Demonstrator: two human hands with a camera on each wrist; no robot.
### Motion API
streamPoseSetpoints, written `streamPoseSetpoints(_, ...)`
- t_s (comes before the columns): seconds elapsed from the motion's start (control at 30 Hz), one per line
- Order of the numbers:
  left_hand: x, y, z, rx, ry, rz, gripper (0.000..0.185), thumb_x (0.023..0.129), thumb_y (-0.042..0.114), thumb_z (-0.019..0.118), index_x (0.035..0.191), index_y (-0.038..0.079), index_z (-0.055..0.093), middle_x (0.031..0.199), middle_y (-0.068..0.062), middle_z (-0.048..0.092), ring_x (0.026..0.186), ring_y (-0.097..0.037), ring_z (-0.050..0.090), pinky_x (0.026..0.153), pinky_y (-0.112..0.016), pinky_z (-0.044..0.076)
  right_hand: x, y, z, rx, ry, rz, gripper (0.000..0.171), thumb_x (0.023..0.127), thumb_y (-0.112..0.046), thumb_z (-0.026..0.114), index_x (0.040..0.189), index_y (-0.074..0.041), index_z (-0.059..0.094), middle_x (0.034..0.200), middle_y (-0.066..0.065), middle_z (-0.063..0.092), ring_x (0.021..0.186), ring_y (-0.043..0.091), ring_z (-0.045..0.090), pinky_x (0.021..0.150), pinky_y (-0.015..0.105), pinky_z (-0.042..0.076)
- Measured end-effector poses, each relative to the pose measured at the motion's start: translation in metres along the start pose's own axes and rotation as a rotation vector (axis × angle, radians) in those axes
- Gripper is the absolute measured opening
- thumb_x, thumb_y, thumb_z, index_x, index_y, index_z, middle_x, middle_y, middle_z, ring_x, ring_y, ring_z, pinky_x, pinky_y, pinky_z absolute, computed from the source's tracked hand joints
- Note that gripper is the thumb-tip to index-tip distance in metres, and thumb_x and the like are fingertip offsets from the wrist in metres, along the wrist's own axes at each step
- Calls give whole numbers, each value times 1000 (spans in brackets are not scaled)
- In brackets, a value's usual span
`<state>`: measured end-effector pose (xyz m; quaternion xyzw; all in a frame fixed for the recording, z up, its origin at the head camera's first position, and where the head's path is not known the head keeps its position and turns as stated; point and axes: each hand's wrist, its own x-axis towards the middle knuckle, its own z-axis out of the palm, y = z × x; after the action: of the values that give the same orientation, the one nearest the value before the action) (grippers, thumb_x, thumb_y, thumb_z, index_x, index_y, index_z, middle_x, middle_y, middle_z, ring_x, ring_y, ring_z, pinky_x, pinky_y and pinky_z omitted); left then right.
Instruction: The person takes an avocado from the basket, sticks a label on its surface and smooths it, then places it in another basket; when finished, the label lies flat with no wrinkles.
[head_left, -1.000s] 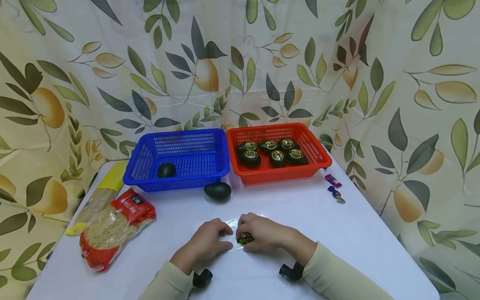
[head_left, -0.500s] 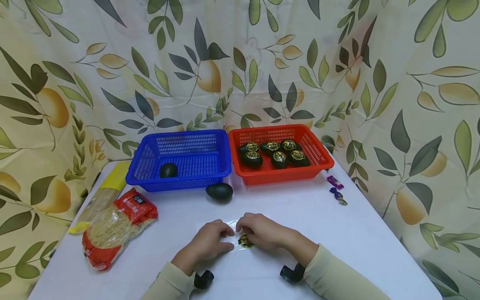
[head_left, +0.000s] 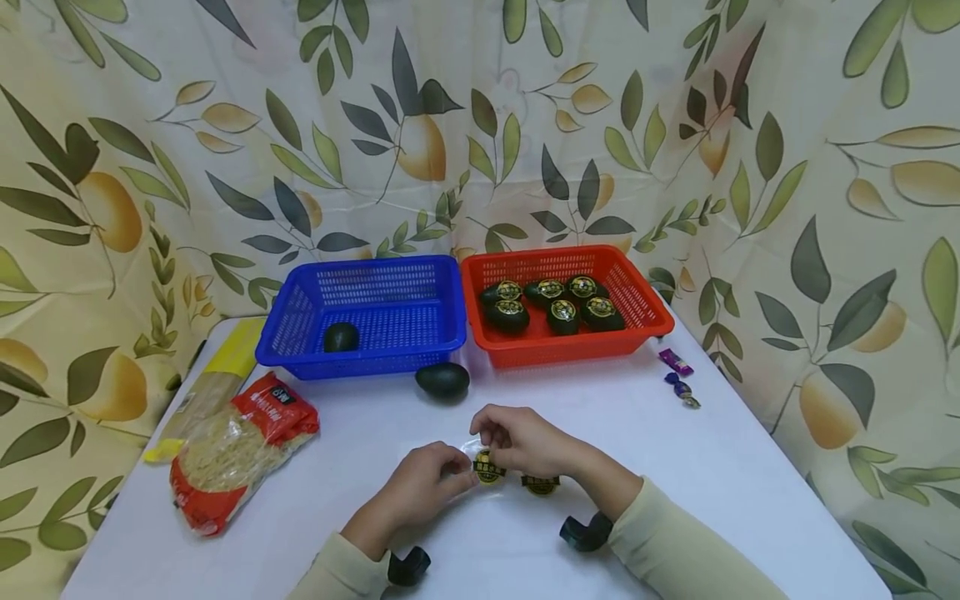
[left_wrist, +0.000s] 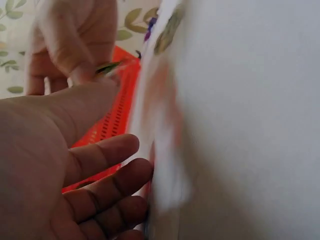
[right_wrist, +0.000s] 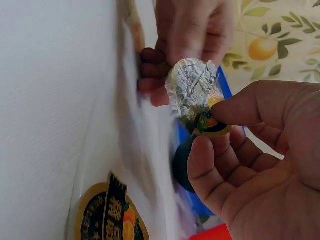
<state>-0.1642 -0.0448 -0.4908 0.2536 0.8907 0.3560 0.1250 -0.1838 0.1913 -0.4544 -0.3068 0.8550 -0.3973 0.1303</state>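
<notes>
My right hand (head_left: 528, 442) pinches a round black-and-gold sticker (head_left: 489, 467) between thumb and fingers. Its crinkled silvery back shows in the right wrist view. Close by on the left, my left hand (head_left: 427, 479) has its thumb at the sticker's edge, with the fingers loosely bent and apart from the thumb. Whether that thumb touches the sticker I cannot tell. A clear sheet (head_left: 491, 493), blurred in the wrist views, lies under the hands. On it is another sticker (head_left: 540, 483). Beyond the hands, a dark avocado (head_left: 442, 382) lies before the blue basket.
The blue basket (head_left: 360, 365) holds one plain avocado (head_left: 341, 337). Beside it, the red basket (head_left: 562, 354) holds several stickered avocados (head_left: 562, 317). Two bags, one of noodles (head_left: 225, 450) and one yellow-ended (head_left: 206, 392), lie left. Small wrapped candies (head_left: 678, 375) lie right.
My right hand has lifted slightly away from the sheet, with a sticker now in its pinch. A second sticker has come into view to the right. The left hand has barely moved.
</notes>
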Motion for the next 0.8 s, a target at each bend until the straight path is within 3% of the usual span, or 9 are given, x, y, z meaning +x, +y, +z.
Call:
streamPoseSetpoints(0.13, -1, 3, -1, -134, 3, -35, 33, 91, 40, 78, 111, 14, 74, 102, 7, 71, 98, -13, 66, 88, -36, 56, 1, -5, -2, 34, -12, 19, 33, 92, 3, 61, 124, -7, 60, 99, -3, 62, 91, 12, 60, 82, 23, 56)
streamPoseSetpoints(0.27, 1, 5, -3, -274, 70, -85, 20, 95, 35, 75, 102, 17, 75, 91, 8, 71, 84, -11, 63, 74, -27, 55, 5, -7, -2, 33, -6, 29, 32, 93, 1, 62, 124, -8, 60, 100, -2, 62, 92, 12, 60, 83, 22, 56)
streamPoseSetpoints(0.43, 1, 9, -11, -272, 188, -83, 12, 99, 28, 70, 94, 18, 75, 82, 8, 68, 75, -11, 58, 64, -24, 49, 15, -7, 0, 41, 77, 28, 30, 94, -4, 65, 123, -9, 62, 110, 10, 68, 96, 14, 63, 86, 24, 57)
streamPoseSetpoints(0.53, 3, 12, -19, -279, 245, -93, 12, 99, 28, 71, 94, 18, 75, 83, 8, 69, 77, -12, 59, 67, -26, 51, 23, -5, 0, 58, 145, 41, 27, 94, -9, 68, 121, -9, 65, 113, 12, 69, 97, 15, 64, 86, 26, 57)
streamPoseSetpoints(0.67, 12, 13, -34, -341, 319, -133, 14, 100, 29, 71, 96, 16, 75, 89, 4, 73, 85, -15, 63, 76, -30, 54, 33, 2, -3, 138, 203, 112, 20, 97, -20, 71, 114, -11, 69, 105, 5, 70, 94, 16, 64, 82, 28, 57)
streamPoseSetpoints(0.8, 27, 8, -49, -403, 378, -213, 16, 100, 29, 70, 99, 14, 75, 94, 0, 74, 89, -18, 63, 74, -30, 53, 46, 4, -9, 265, 228, 202, 19, 100, -27, 69, 106, -9, 71, 99, 15, 71, 86, 19, 63, 74, 31, 58)
